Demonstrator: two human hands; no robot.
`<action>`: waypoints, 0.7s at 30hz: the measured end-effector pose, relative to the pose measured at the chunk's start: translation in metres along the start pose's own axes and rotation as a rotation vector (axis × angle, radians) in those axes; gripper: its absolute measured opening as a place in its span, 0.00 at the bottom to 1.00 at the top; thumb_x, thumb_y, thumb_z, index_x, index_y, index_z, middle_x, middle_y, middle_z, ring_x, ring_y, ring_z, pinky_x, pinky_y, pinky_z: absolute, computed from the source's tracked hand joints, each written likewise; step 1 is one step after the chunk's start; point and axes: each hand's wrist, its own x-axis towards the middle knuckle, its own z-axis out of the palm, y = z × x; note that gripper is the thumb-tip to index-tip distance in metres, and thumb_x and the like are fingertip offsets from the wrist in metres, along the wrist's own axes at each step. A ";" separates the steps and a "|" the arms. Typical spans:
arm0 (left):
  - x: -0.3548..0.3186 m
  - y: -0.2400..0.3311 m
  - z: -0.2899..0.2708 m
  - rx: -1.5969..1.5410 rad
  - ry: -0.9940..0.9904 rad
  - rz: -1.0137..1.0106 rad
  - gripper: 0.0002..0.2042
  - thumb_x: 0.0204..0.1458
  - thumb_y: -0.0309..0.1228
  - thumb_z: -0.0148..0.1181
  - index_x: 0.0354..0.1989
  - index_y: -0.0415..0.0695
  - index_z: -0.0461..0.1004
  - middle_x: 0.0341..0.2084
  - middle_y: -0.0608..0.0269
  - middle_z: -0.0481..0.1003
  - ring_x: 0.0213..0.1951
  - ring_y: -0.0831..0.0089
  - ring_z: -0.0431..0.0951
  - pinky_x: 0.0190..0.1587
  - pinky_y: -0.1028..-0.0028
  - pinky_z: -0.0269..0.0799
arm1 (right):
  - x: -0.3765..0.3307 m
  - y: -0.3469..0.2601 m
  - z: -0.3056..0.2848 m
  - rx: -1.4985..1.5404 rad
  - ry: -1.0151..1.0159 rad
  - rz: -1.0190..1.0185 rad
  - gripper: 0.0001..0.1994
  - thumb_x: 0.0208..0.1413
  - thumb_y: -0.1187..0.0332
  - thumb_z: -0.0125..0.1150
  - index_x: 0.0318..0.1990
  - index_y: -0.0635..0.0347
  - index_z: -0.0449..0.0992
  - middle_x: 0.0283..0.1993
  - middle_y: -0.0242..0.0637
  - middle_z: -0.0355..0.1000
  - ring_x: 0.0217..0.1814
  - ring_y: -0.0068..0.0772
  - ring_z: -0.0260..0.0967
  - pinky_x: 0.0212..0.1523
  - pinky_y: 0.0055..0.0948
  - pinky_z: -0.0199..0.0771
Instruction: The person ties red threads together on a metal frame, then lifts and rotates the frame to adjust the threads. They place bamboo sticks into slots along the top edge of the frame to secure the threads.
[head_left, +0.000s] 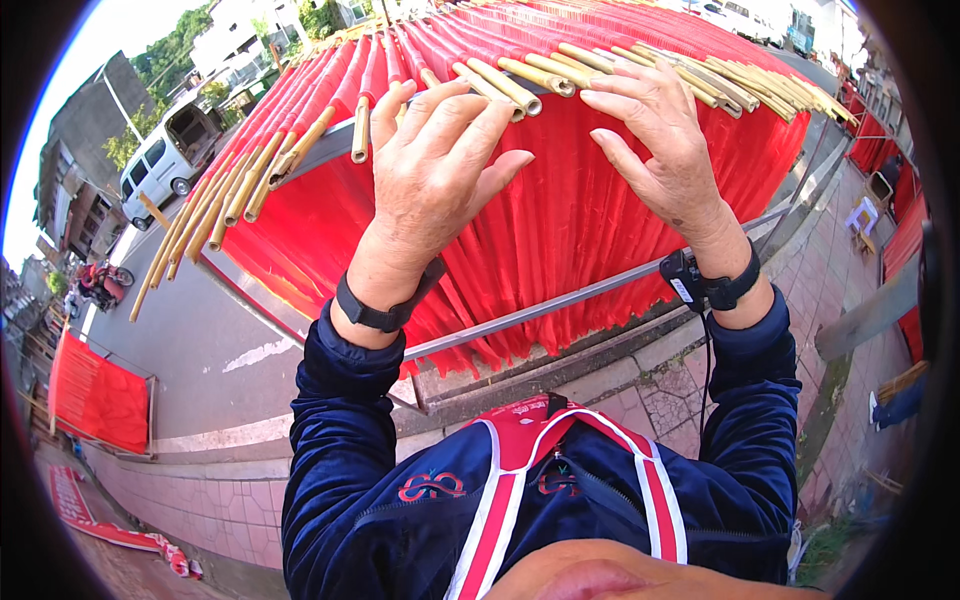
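Many bamboo poles [512,88] lie side by side across the top of a metal rack [545,308], their cut ends pointing toward me. Red strands or cloth [560,220] cover the poles and hang down below them in long folds. Over the pole ends at the middle left is my left hand [437,150], fingers slightly bent and thumb held out. My right hand [652,130] hovers by the pole ends farther right, fingers stretched and thumb apart. Neither hand shows a pole in its grasp; whether the fingertips touch the poles I cannot tell. Black bands circle both wrists.
A road with a white van [160,168] and a motorcycle [103,285] runs along the left. Another red-draped rack [98,395] stands at lower left. On the right are a paved walkway [780,290], a thick grey post [868,315] and more red hangings [872,140].
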 end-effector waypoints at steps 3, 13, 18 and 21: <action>0.013 0.007 0.012 0.031 -0.039 -0.026 0.17 0.45 0.35 0.73 0.45 0.51 0.79 0.37 0.67 0.78 0.44 0.68 0.78 0.57 0.61 0.64 | 0.010 0.009 0.013 -0.021 -0.024 -0.052 0.15 0.53 0.67 0.67 0.49 0.50 0.79 0.54 0.35 0.74 0.62 0.40 0.65 0.71 0.54 0.51; 0.012 0.000 0.031 0.042 0.015 -0.056 0.11 0.46 0.28 0.67 0.39 0.48 0.77 0.34 0.69 0.77 0.38 0.71 0.79 0.47 0.66 0.71 | 0.053 0.002 0.042 -0.081 -0.165 -0.172 0.14 0.54 0.61 0.66 0.47 0.52 0.77 0.42 0.34 0.77 0.51 0.36 0.72 0.62 0.45 0.62; 0.007 0.000 0.033 0.002 0.017 -0.110 0.13 0.45 0.26 0.67 0.42 0.47 0.78 0.37 0.66 0.78 0.39 0.67 0.80 0.52 0.57 0.72 | 0.050 0.008 0.054 0.128 -0.131 -0.152 0.08 0.56 0.66 0.63 0.41 0.56 0.78 0.38 0.36 0.76 0.45 0.37 0.74 0.50 0.37 0.71; 0.006 0.003 0.031 -0.027 -0.011 -0.130 0.13 0.47 0.21 0.66 0.42 0.42 0.77 0.36 0.56 0.78 0.40 0.57 0.79 0.48 0.63 0.75 | 0.047 0.009 0.060 0.200 -0.101 -0.114 0.07 0.56 0.68 0.62 0.40 0.59 0.78 0.38 0.38 0.76 0.44 0.39 0.74 0.48 0.37 0.72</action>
